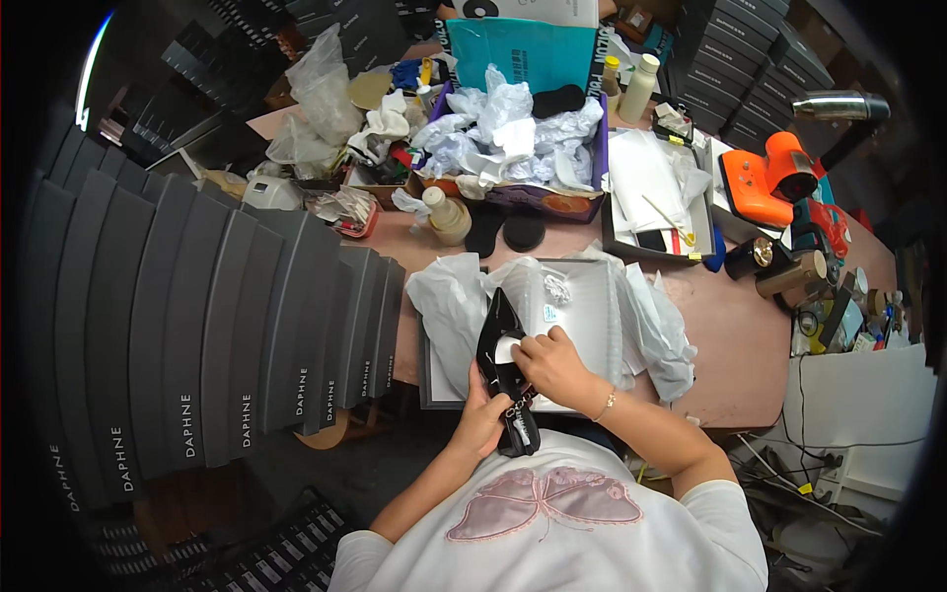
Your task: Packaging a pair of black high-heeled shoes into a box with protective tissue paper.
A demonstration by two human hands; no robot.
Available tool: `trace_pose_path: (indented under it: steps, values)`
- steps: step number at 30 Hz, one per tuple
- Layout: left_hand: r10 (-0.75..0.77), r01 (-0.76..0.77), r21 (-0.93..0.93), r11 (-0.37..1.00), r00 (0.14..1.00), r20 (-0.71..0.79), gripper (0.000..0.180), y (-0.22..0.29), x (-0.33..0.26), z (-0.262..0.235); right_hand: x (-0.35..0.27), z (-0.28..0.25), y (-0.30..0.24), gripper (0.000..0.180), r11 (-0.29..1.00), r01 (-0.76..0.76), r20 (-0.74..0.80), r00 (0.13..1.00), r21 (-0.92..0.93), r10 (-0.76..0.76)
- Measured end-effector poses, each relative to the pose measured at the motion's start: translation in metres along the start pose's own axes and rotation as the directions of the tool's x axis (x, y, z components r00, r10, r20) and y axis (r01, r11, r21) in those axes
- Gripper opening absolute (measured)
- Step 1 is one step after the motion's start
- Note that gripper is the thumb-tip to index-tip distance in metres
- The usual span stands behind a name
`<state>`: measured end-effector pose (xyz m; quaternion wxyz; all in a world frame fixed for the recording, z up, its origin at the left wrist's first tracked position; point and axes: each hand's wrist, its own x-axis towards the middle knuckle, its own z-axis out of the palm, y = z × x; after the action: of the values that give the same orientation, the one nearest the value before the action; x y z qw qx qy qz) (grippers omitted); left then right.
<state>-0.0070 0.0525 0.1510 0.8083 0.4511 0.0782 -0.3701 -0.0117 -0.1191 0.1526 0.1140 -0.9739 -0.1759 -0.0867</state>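
Observation:
A black pointed shoe (501,318), its toe aimed away from me, is gripped around its side and rear part by my left hand (478,419). My right hand (554,367) is at the shoe's opening, fingers pinched on a white piece (506,349) that looks like paper or padding and sits partly inside the shoe. Behind the shoe an open shoe box (430,379) lies on the table, lined with white tissue paper (446,296). A small crumpled white wad (557,288) rests in the box. More tissue paper (659,335) spills over its right side.
Dark grey shoe boxes (212,326) stand stacked on my left. Across the pink table (735,365) are a carton of crumpled paper (572,204), a cream bottle (447,217), a tray of papers (646,178) and an orange device (764,178). Cables hang at the right.

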Motion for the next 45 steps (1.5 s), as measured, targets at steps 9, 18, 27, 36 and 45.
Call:
trace_pose_path:
  steps: [9, 18, 27, 36, 45]
  values:
    - [-0.107, 0.103, -0.031, 0.994, 0.981, -0.162, 0.064, 0.001, 0.002, -0.011, -0.038, 0.022, 0.058, 0.034, 0.832, -0.475, 0.274, 0.873, 0.287, 0.404]
    - [-0.091, 0.086, -0.04, 0.996, 0.983, -0.158, 0.069, -0.007, 0.008, -0.021, -0.058, -0.005, 0.038, 0.026, 0.474, -0.504, 0.201, 0.808, 0.722, 0.554]
    - [0.015, -0.013, 0.034, 0.999, 0.998, -0.066, 0.082, -0.02, 0.011, 0.004, -0.002, 0.002, 0.012, 0.025, 0.859, -0.281, -0.137, 0.919, 0.427, 0.369]
    - [0.037, -0.03, 0.079, 0.996, 0.995, -0.095, 0.08, -0.033, 0.017, 0.002, 0.021, 0.073, 0.024, 0.079, 0.698, -0.359, -0.045, 0.871, 0.62, 0.488]
    - [-0.043, 0.05, 0.036, 0.998, 0.98, -0.193, 0.081, -0.022, 0.01, -0.006, 0.0, 0.138, 0.139, 0.052, 0.836, -0.49, 0.063, 0.869, 0.249, 0.491]
